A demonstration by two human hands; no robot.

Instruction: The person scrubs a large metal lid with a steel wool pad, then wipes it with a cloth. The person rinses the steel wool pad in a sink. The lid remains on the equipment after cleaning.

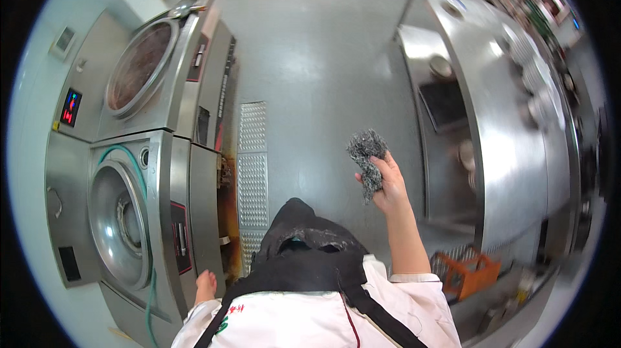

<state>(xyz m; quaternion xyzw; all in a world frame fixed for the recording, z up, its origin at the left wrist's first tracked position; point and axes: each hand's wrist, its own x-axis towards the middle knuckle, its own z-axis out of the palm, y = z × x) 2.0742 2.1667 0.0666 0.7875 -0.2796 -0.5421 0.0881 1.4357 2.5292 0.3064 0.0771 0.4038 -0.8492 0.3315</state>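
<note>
My right hand (386,180) is closed round a grey steel wool scrubber (367,149), held out in front of me over the floor. The wiry pad sticks out past my thumb and fingers, above and below them. Low on the other side, my left hand (206,285) hangs beside the steel cooking range, near its front panel. It shows small and foreshortened, with its fingers mostly hidden. A round steel wok basin (121,224) is set in the near part of the range, and a teal hose (138,168) runs along its rim.
Farther along the range is a second round pan (143,68) with a brownish inside; a ladle (184,7) lies beyond it. On the right stands a long steel table (501,121) with stacked plates (532,76). An orange crate (471,273) sits low at the near right. Metal grating (253,173) edges the floor.
</note>
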